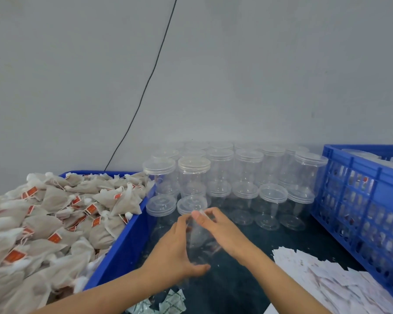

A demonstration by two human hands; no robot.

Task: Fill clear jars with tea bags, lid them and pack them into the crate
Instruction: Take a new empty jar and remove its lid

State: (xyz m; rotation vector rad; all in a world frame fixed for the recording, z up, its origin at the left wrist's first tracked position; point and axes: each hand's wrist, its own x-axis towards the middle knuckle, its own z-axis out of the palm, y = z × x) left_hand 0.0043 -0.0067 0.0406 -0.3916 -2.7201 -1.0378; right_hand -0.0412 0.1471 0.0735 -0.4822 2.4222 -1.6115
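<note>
A clear jar (199,240) stands on the dark table between my hands, blurred. My left hand (177,248) curls round its left side, thumb at the base. My right hand (220,230) grips the top of the jar from the right, fingers at its rim. Whether its lid is on I cannot tell. A blue tub (123,250) at the left is heaped with tea bags (55,214) bearing red tags. A blue slatted crate (359,200) at the right holds filled jars.
Several empty lidded jars (236,177) are stacked in two layers at the back against the grey wall. White paper slips (327,277) lie in a pile at the front right. Small green-printed sachets (166,302) lie near the front edge. A black cable (145,87) hangs down the wall.
</note>
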